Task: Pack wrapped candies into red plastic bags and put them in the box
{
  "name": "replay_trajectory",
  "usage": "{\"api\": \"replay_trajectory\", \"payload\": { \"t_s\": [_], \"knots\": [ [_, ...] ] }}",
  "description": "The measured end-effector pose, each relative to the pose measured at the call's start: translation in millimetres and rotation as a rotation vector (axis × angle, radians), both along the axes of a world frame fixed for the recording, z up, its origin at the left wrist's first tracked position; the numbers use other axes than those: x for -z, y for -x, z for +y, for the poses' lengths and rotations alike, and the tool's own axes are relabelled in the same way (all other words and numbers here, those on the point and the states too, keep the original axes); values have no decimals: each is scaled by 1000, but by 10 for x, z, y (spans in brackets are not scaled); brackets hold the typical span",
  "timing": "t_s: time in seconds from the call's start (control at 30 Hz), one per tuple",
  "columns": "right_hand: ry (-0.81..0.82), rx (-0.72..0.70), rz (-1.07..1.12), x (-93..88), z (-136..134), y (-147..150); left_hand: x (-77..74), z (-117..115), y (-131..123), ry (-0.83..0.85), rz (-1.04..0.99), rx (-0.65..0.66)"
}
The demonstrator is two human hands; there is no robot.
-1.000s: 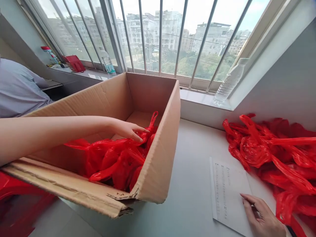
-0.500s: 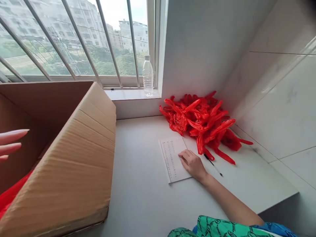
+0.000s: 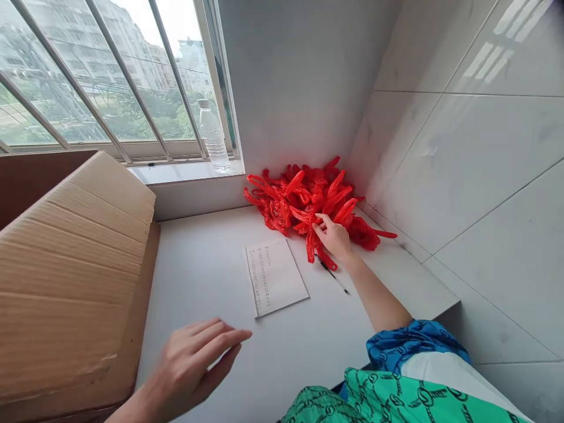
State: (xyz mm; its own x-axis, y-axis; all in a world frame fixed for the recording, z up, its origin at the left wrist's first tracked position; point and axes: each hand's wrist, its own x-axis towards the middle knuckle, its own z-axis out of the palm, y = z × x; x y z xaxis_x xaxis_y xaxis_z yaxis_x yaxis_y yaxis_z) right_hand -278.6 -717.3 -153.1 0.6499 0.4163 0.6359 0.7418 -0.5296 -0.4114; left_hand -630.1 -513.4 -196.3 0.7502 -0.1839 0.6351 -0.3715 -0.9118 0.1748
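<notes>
Right hand [image 3: 335,239] off paper [image 3: 282,279], onto red plastic bags [image 3: 282,205], bench [image 3: 194,264] back-right corner; can't tell if pinching. Left hand [image 3: 191,361] beyond cardboard box [image 3: 74,282], fingers slack.

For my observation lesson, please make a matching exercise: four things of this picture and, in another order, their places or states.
Things:
1. bottle
2. paper sheet
3. red plastic bags
4. left hand

Places or states:
A. no object visible in its grip
B. heaped near the wall, right hand at them
C. standing on the windowsill
D. lying on the tabletop

Pairs: 1-C, 2-D, 3-B, 4-A
</notes>
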Motion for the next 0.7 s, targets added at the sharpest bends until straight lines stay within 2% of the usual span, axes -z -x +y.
{"api": "replay_trajectory", "payload": {
  "t_s": [0.13, 0.23, 0.33, 0.43, 0.57, 0.7],
  "knots": [
    [-33, -47, 67, -30, 7, -84, 210, -89, -635, -149, 84, -15],
    [-122, -60, 64, -146, -63, -81, 408, -10, -884, -234, 144, -51],
    [-306, -75, -37, -320, -135, 36, 574, 63, -876, -307, 182, -44],
    [-455, -136, -149, -484, -149, 290, 662, 66, -813, -268, 193, -69],
    [-432, -378, -112, -589, -78, 687, 663, 65, -820, -189, 198, -90],
    [-292, -501, -5, -517, 59, 897, 627, 140, -827, -85, 189, -135]
  ]
}}
